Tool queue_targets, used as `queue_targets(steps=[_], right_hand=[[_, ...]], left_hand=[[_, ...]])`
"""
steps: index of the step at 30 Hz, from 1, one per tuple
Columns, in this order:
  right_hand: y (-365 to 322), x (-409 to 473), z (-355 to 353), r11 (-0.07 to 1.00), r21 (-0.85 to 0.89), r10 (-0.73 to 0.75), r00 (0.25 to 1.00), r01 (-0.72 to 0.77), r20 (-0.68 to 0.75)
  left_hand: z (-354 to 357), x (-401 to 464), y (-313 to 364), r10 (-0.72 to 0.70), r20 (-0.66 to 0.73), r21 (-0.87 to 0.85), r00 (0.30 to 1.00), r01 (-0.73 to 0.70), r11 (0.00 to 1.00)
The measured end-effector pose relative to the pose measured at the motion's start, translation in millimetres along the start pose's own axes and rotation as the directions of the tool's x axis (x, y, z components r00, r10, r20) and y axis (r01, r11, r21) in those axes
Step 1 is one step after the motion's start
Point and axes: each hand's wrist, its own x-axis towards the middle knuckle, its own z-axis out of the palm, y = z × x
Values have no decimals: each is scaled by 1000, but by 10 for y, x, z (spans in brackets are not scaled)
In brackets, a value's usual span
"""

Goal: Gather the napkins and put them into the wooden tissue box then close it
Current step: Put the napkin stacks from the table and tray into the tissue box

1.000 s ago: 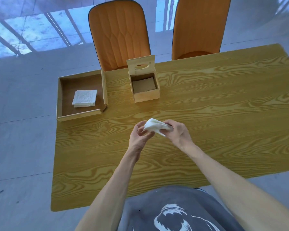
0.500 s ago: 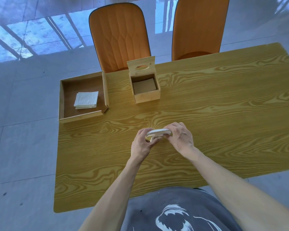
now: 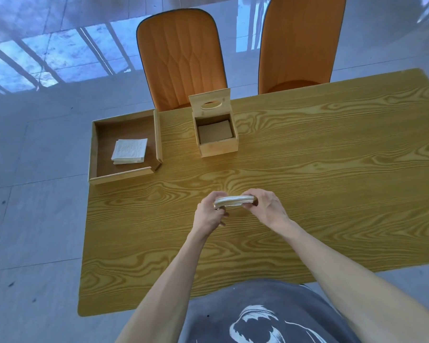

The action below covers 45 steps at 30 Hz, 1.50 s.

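A small stack of white napkins [image 3: 234,201] is held edge-on above the middle of the table, bowed slightly upward. My left hand [image 3: 209,214] pinches its left end and my right hand [image 3: 265,209] grips its right end. Beyond them stands the wooden tissue box [image 3: 218,151], its lid [image 3: 209,101] with an oval slot tipped up at the back; the inside shows only a brown bottom. A second stack of white napkins [image 3: 129,151] lies in a wooden tray [image 3: 124,175] at the table's left corner.
The yellow wood-grain table [image 3: 307,181] extends right and towards me. Two orange chairs [image 3: 181,58] [image 3: 297,43] stand at its far side. Grey tiled floor lies to the left. My grey printed shirt is at the bottom edge.
The loose, crumpled napkins between my hands have been pressed into a flat, squared stack seen edge-on. Both hands stay at the same spot over the table.
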Motion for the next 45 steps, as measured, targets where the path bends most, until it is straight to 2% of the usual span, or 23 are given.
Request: queue_targets(steps=[4,8,16,21,27,32,40,45], right_hand=[[-19,35,5,997,71,-38,999,37,14],[-5,61,17,997,72,-21,995,14,97],[-13,103,5,996,89,-14,993,4,120],[-49,219,-97,991,135,1,997,-11,73],[-208,484,-322,982,187,-3,999,-3,35],[-409,766,-591,970,240,-17,997,36,-80],[-710,1226,-880,952,291,-48,987,92,-154],[-816,1495,-911,937,342,-6,980,75,-199]], left_hand=[[40,-2,48,84,30,-101,996,-81,992],[44,54,-3,65,29,-120,997,-61,991],[11,97,-130,70,-22,-109,997,-72,991],[-143,173,-90,92,-138,-67,986,-102,993],[-386,301,158,182,-205,-63,962,-199,978],[-620,479,461,256,-250,-79,934,-283,956],[-859,874,945,277,-354,-92,893,-328,940],[-901,1112,1119,258,-412,-102,874,-325,940]])
